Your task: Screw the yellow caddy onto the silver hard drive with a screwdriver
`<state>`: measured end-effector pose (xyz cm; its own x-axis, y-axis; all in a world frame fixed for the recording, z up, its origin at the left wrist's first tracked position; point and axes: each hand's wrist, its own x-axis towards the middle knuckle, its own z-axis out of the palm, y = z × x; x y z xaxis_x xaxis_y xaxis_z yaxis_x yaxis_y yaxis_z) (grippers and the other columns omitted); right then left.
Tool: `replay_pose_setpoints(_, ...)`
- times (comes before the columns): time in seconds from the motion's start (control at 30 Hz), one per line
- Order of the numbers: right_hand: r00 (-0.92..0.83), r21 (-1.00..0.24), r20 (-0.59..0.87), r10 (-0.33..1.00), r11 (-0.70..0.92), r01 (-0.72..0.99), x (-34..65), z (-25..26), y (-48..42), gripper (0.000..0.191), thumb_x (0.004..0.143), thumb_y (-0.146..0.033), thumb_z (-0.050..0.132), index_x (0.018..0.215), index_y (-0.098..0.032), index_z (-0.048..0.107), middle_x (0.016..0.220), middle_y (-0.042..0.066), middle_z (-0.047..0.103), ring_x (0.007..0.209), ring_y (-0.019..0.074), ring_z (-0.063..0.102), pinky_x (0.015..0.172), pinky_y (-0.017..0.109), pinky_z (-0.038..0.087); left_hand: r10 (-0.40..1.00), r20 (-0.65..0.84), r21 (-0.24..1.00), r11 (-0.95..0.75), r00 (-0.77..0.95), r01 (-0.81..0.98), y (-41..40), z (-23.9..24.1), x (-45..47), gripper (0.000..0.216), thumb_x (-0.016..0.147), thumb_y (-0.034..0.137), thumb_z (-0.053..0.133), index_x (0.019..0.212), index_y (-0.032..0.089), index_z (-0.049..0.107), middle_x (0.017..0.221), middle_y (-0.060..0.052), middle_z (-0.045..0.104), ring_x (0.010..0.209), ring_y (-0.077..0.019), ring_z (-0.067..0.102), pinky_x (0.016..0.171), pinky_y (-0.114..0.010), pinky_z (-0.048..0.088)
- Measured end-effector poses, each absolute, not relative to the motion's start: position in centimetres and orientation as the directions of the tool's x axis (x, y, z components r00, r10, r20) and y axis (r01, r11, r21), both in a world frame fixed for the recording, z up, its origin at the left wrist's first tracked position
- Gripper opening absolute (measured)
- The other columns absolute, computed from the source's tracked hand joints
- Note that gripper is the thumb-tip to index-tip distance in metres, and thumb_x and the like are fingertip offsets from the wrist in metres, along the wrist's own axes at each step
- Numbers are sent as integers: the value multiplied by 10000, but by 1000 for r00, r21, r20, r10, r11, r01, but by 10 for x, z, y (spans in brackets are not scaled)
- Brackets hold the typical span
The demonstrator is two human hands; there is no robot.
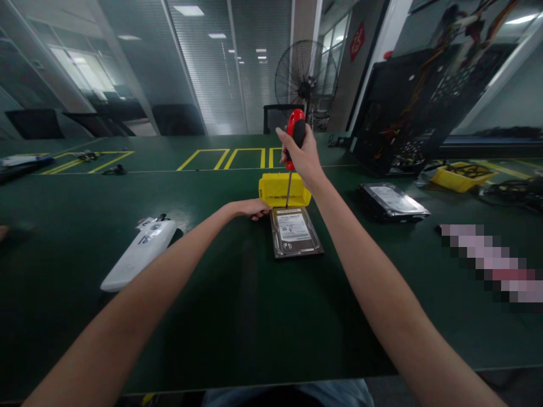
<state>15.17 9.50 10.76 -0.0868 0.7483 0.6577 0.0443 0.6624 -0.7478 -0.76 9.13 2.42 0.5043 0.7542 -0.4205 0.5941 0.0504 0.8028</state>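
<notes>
My right hand (pixel 305 150) is wrapped round the red and black handle of a screwdriver (pixel 296 135), held nearly upright. Its shaft runs down to the far edge of a silver hard drive (pixel 294 232) with a white label, lying flat on the table. At the drive's far left corner, my left hand (pixel 254 209) has its fingers curled and pinches the edge. Just behind the drive stands a yellow bin (pixel 284 189), partly hidden by the screwdriver and my right forearm.
A second hard drive (pixel 392 202) lies to the right, before an open computer case (pixel 394 113). Farther right is a yellow tray (pixel 462 176) with cables. A white device (pixel 142 254) lies left, partly behind my left forearm. The green table (pixel 203 316) bears yellow tape outlines.
</notes>
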Motion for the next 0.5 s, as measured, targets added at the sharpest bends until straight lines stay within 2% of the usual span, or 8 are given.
replay_pose_setpoints(0.27, -123, -743, 657, 744, 666, 65, 146, 104, 97, 683, 686, -801, 401, 1125, -283, 337, 836, 31, 533, 635, 133, 540, 530, 301, 456, 755, -381, 791, -33, 534, 611, 92, 22, -10, 230, 864, 279, 382, 660, 177, 401, 565, 32, 306, 464, -82, 267, 426, -230, 254)
replay_pose_setpoints(0.5, -118, -738, 664, 739, 672, 59, 147, 103, 99, 683, 693, -799, 374, 1137, -281, 330, 816, 21, 524, 657, 134, 560, 542, 299, 466, 771, -285, 769, -170, 569, 616, 94, 16, -11, 213, 879, 296, 326, 770, 176, 464, 599, 6, 356, 474, -101, 314, 430, -248, 305)
